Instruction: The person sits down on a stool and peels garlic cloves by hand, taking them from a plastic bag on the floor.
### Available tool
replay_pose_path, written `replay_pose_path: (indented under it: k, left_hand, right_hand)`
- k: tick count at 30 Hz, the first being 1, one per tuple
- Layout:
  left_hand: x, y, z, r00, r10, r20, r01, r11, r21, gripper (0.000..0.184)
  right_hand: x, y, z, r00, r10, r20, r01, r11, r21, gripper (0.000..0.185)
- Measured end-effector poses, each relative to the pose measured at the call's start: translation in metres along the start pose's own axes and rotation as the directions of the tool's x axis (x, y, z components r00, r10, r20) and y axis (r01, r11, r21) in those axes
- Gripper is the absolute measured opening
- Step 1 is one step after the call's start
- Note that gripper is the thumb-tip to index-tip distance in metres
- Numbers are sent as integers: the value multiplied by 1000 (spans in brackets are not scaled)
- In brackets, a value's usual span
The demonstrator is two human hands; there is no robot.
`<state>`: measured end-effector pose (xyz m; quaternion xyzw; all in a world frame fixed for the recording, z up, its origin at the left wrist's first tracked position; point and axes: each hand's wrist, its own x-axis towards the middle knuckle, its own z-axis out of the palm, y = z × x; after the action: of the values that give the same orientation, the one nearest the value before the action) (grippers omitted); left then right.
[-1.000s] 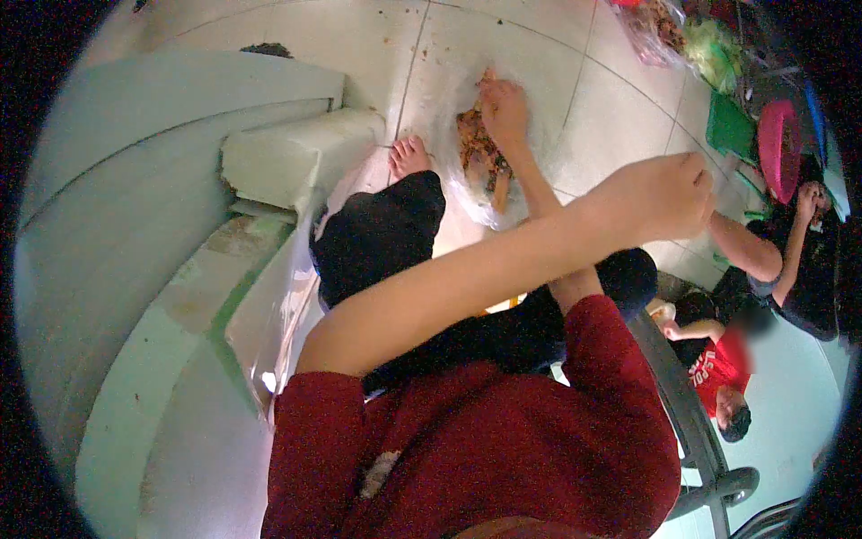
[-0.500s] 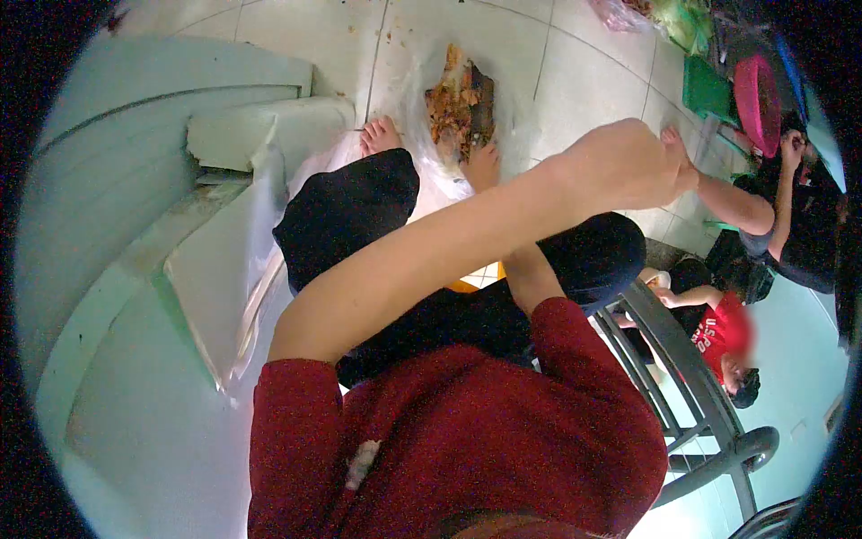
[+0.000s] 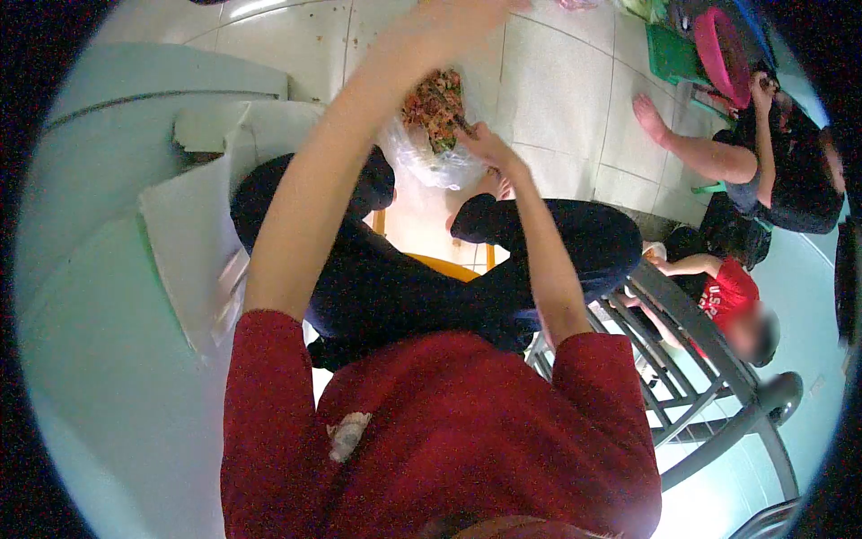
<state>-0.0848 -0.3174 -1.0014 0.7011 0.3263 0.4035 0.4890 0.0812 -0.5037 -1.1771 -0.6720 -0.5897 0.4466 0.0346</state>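
Note:
My right hand point(image 3: 488, 146) is closed around the end of a dark narrow tool point(image 3: 460, 123), whose kind I cannot make out. The tool lies against reddish-brown chopped food scraps point(image 3: 431, 108) with green bits in them. These rest on a clear plastic bag point(image 3: 438, 169) spread on the floor between my feet. My left hand point(image 3: 471, 11) reaches up past the scraps to the top edge of the view. It is smeared by motion and partly cut off, so its fingers do not show clearly.
A grey metal rail frame point(image 3: 700, 332) stands at my right, and a pale board point(image 3: 193, 242) leans at my left. A person point(image 3: 718, 162) sits at the right near a pink basin point(image 3: 721, 58) and green crate point(image 3: 673, 54). Another person in red point(image 3: 727, 292) sits lower.
My left arm has swung from the right side up to the top of the view. My right hand, hidden behind that arm before, now shows at the bag, holding the dark tool.

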Motion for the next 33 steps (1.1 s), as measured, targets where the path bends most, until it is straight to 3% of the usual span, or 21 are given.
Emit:
replay_pose_path:
  k: [2, 4, 6, 7, 8, 10, 11, 13, 14, 16, 20, 22, 23, 25, 26, 29, 30, 31, 33]
  left_hand:
    - [-6, -24, -16, 969, 67, -236, -37, 991, 132, 21]
    - [-26, -59, -21, 901, -228, -368, 247, 969, 5, 22]
    - [-57, -130, -19, 878, -140, -457, 345, 846, 405, 26]
    - [-74, -146, -17, 850, -296, -436, 470, 801, 371, 28]
    - [-90, -163, -14, 795, -443, -414, 587, 735, 339, 30]
    - [-128, -275, 0, 713, -591, -376, 649, 760, 38, 35]
    - [-129, -276, 5, 715, -592, -373, 652, 757, 47, 35]
    - [-150, -254, 28, 679, -561, -473, 706, 674, 215, 35]
    - [-153, -251, 35, 679, -570, -462, 712, 665, 225, 35]
    - [-150, -255, 42, 643, -595, -483, 742, 640, 199, 30]
    - [-148, -285, 63, 653, -613, -445, 696, 718, 32, 31]
    - [-146, -321, 77, 789, -343, -510, 585, 672, 453, 34]
    - [-145, -325, 83, 784, -349, -513, 592, 669, 449, 34]
    - [-151, -319, 98, 781, -328, -531, 586, 678, 443, 38]
    - [-153, -321, 102, 780, -337, -528, 590, 678, 439, 38]
    - [-161, -320, 115, 728, -382, -569, 643, 668, 374, 34]
    - [-162, -319, 115, 709, -388, -589, 643, 699, 314, 32]
    - [-163, -323, 116, 689, -392, -609, 637, 729, 251, 31]
    - [-168, -331, 119, 691, -360, -627, 628, 728, 275, 31]
  right_hand:
    - [-14, -29, -43, 944, 184, 274, -136, 973, -184, 69]
    - [-38, -39, -58, 948, 160, 276, -135, 985, -107, 61]
    - [-48, -17, -49, 897, 243, 370, -318, 935, 157, 50]
    - [-70, -41, -59, 883, 298, 362, -378, 909, 174, 40]
    - [-55, -5, -32, 882, 327, 339, -383, 917, 113, 37]
    - [-59, -2, -6, 946, 297, 132, -306, 951, 52, 42]
    - [-52, 5, 10, 945, 297, 135, -307, 950, 62, 42]
    - [-48, 18, 44, 959, 269, -87, -263, 962, 73, 53]
    - [-48, 9, 45, 956, 282, -77, -275, 957, 87, 53]
    - [-43, -8, 41, 913, 407, -9, -384, 869, 312, 63]
    - [-32, 1, 51, 898, 438, 49, -422, 823, 380, 60]
    - [-22, 19, 72, 913, 394, -106, -339, 877, 340, 58]
    - [-15, 31, 85, 914, 373, -157, -310, 895, 321, 57]
    - [-12, 46, 99, 877, 129, -463, -84, 990, 115, 56]
    - [-9, 52, 102, 878, 136, -459, -94, 989, 114, 56]
    - [-12, 51, 95, 912, 225, -342, -169, 968, 185, 54]
    - [-13, 41, 82, 909, 405, -100, -328, 841, 430, 54]
    - [-12, 35, 75, 848, 500, 177, -496, 631, 596, 53]
    - [-8, 48, 85, 849, 486, 205, -493, 591, 638, 53]
